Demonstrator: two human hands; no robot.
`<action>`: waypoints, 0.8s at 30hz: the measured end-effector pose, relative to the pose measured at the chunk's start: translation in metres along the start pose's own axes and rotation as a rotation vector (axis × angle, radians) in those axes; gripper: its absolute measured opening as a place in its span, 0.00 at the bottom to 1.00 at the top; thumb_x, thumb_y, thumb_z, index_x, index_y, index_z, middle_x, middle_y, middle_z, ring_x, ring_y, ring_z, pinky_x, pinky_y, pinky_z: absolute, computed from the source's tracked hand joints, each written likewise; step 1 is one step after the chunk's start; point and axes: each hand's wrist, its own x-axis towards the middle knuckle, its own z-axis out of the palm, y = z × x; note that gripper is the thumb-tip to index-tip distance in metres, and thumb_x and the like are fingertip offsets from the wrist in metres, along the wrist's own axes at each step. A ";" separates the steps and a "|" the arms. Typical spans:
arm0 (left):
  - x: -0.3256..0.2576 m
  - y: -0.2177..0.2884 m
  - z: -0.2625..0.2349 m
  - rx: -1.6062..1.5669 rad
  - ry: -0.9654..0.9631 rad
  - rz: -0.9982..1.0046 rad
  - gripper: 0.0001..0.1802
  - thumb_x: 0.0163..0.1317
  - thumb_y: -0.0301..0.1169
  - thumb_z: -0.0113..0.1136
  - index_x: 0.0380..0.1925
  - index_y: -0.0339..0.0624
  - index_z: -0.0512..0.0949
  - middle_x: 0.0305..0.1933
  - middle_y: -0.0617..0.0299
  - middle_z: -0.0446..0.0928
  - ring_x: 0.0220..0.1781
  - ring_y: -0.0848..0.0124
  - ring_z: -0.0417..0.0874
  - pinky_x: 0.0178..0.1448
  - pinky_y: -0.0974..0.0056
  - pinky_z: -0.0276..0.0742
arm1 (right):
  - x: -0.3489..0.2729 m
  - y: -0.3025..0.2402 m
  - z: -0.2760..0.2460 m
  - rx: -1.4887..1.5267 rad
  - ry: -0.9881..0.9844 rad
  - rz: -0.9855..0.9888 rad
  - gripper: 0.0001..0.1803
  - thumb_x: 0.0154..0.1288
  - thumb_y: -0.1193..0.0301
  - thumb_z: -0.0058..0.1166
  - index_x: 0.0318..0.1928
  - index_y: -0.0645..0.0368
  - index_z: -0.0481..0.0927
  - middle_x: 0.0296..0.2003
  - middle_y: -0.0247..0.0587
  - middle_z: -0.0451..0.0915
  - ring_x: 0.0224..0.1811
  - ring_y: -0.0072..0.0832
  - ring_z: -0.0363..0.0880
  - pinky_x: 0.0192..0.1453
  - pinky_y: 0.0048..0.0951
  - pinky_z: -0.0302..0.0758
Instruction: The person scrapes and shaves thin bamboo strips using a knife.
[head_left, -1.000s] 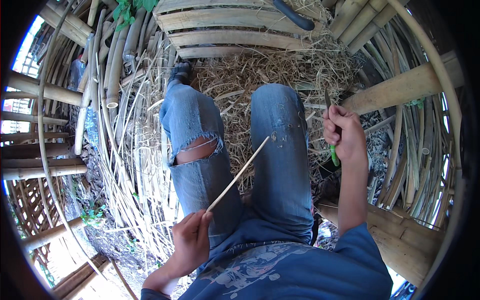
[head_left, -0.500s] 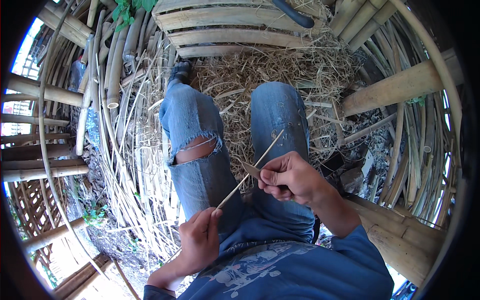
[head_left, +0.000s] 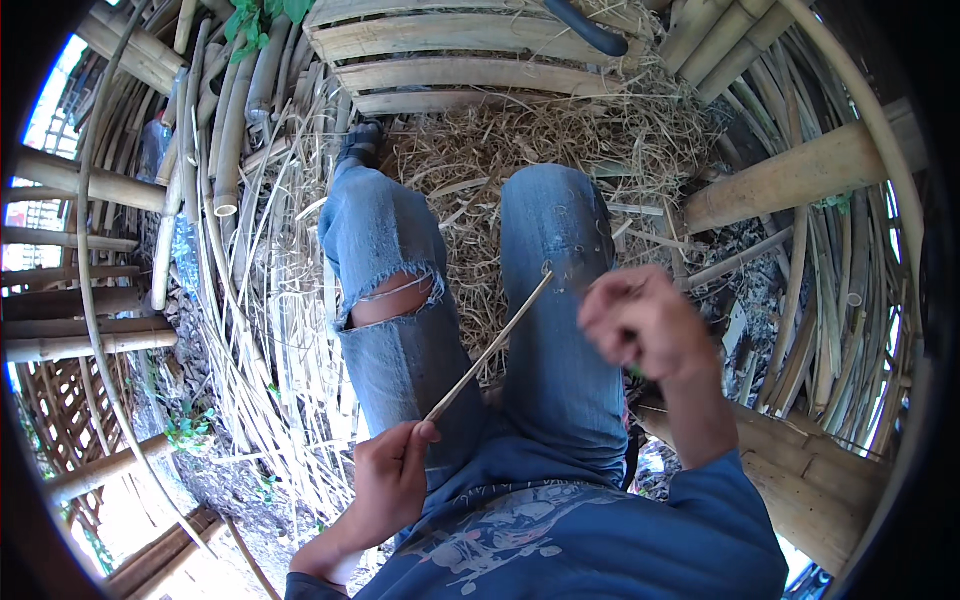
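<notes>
A thin pale bamboo stick (head_left: 492,348) slants up and to the right across my lap. My left hand (head_left: 390,478) is closed round its lower end, thumb pressed along it. To the right of the stick's far tip, my right hand (head_left: 648,325) is raised with curled fingers, blurred by motion and apart from the stick. Only a faint grey smear of the knife blade (head_left: 577,278) shows beside those fingers, over my right knee. My jeans (head_left: 555,225) lie under both hands, the left knee torn open.
Shavings (head_left: 470,150) cover the ground between and beyond my feet. A slatted bamboo bench (head_left: 440,38) stands ahead, a dark curved handle (head_left: 588,28) on it. Piles of split strips (head_left: 270,330) lie left. Thick bamboo poles (head_left: 790,180) flank me on the right.
My right hand has moved up and right with the knife, away from the stick it was touching. The stick has tilted slightly; my left hand keeps its hold.
</notes>
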 end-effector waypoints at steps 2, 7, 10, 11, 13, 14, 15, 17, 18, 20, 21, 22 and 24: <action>0.001 0.004 -0.003 -0.044 -0.090 -0.107 0.13 0.65 0.29 0.51 0.24 0.33 0.76 0.13 0.53 0.69 0.14 0.72 0.69 0.20 0.66 0.63 | -0.001 0.015 0.030 -0.006 -0.180 0.156 0.10 0.64 0.75 0.48 0.28 0.70 0.76 0.14 0.36 0.69 0.10 0.16 0.60 0.13 0.18 0.54; -0.001 0.011 -0.004 -0.016 -0.125 -0.086 0.13 0.65 0.28 0.50 0.24 0.33 0.75 0.13 0.54 0.68 0.14 0.73 0.68 0.19 0.66 0.62 | 0.010 0.033 0.032 0.117 -0.268 0.250 0.12 0.65 0.73 0.49 0.28 0.70 0.76 0.14 0.35 0.68 0.10 0.15 0.58 0.13 0.18 0.52; -0.003 0.007 0.000 0.034 -0.056 0.017 0.12 0.64 0.27 0.51 0.23 0.33 0.75 0.14 0.52 0.70 0.13 0.69 0.70 0.19 0.65 0.63 | 0.012 0.034 0.028 0.149 -0.177 0.282 0.10 0.63 0.76 0.49 0.28 0.71 0.75 0.14 0.37 0.69 0.10 0.16 0.58 0.12 0.18 0.52; -0.004 0.006 0.002 0.065 -0.005 0.081 0.11 0.64 0.26 0.51 0.23 0.33 0.75 0.15 0.51 0.71 0.13 0.66 0.72 0.20 0.64 0.64 | 0.012 0.032 0.028 0.150 -0.176 0.281 0.10 0.63 0.76 0.49 0.28 0.71 0.75 0.14 0.37 0.69 0.10 0.16 0.58 0.12 0.18 0.52; -0.006 0.004 0.000 0.104 0.009 0.085 0.11 0.64 0.26 0.51 0.24 0.33 0.75 0.16 0.51 0.72 0.14 0.64 0.73 0.20 0.63 0.65 | 0.014 0.022 0.025 0.059 0.011 0.199 0.06 0.60 0.79 0.49 0.27 0.71 0.74 0.14 0.35 0.68 0.09 0.15 0.58 0.11 0.19 0.52; -0.008 0.002 -0.001 0.141 0.028 0.087 0.10 0.63 0.25 0.51 0.24 0.33 0.75 0.17 0.50 0.72 0.14 0.62 0.74 0.20 0.63 0.65 | 0.019 0.022 0.014 0.156 0.086 0.116 0.05 0.59 0.82 0.47 0.26 0.70 0.74 0.14 0.34 0.67 0.08 0.15 0.57 0.11 0.19 0.52; -0.009 0.003 -0.001 0.139 0.029 0.088 0.10 0.63 0.25 0.51 0.24 0.33 0.75 0.17 0.50 0.72 0.14 0.62 0.74 0.20 0.63 0.65 | 0.024 0.020 -0.004 0.250 0.160 0.034 0.04 0.57 0.84 0.46 0.26 0.69 0.73 0.14 0.34 0.66 0.08 0.15 0.56 0.10 0.19 0.51; -0.012 0.007 -0.003 0.063 0.049 0.048 0.11 0.64 0.26 0.51 0.23 0.34 0.75 0.16 0.50 0.71 0.13 0.64 0.73 0.19 0.63 0.64 | 0.022 0.004 -0.029 0.362 0.224 -0.071 0.06 0.56 0.85 0.43 0.25 0.68 0.72 0.13 0.33 0.64 0.08 0.15 0.56 0.10 0.19 0.50; -0.010 0.007 -0.004 0.063 0.053 0.045 0.11 0.64 0.26 0.51 0.23 0.34 0.75 0.16 0.50 0.71 0.13 0.64 0.73 0.19 0.63 0.64 | 0.016 0.002 -0.030 0.362 0.204 -0.092 0.07 0.58 0.84 0.42 0.25 0.68 0.73 0.13 0.34 0.66 0.08 0.15 0.57 0.10 0.19 0.51; -0.003 0.008 -0.008 0.044 -0.133 -0.114 0.12 0.64 0.27 0.51 0.22 0.34 0.74 0.14 0.51 0.70 0.13 0.65 0.72 0.19 0.64 0.63 | 0.002 0.002 -0.011 0.219 0.106 -0.047 0.07 0.59 0.82 0.44 0.26 0.68 0.74 0.13 0.35 0.67 0.09 0.15 0.58 0.10 0.18 0.52; 0.000 0.010 -0.008 0.046 -0.135 -0.114 0.12 0.64 0.27 0.51 0.22 0.34 0.74 0.14 0.51 0.70 0.13 0.65 0.72 0.19 0.64 0.63 | -0.002 0.006 0.003 0.077 0.014 -0.007 0.07 0.61 0.80 0.45 0.26 0.68 0.74 0.13 0.36 0.68 0.09 0.16 0.59 0.11 0.18 0.53; 0.003 0.013 -0.007 0.048 -0.138 -0.119 0.13 0.64 0.28 0.51 0.21 0.34 0.74 0.14 0.51 0.70 0.12 0.65 0.71 0.18 0.64 0.63 | -0.001 0.014 0.017 0.057 -0.079 0.062 0.07 0.61 0.80 0.47 0.27 0.68 0.75 0.14 0.36 0.70 0.10 0.16 0.60 0.12 0.18 0.54; 0.005 0.018 -0.002 0.050 -0.153 -0.113 0.13 0.64 0.28 0.51 0.21 0.34 0.74 0.13 0.51 0.69 0.12 0.65 0.70 0.18 0.64 0.62 | -0.002 0.028 0.037 0.039 -0.157 0.125 0.06 0.61 0.79 0.48 0.29 0.69 0.76 0.15 0.37 0.71 0.10 0.16 0.61 0.12 0.18 0.55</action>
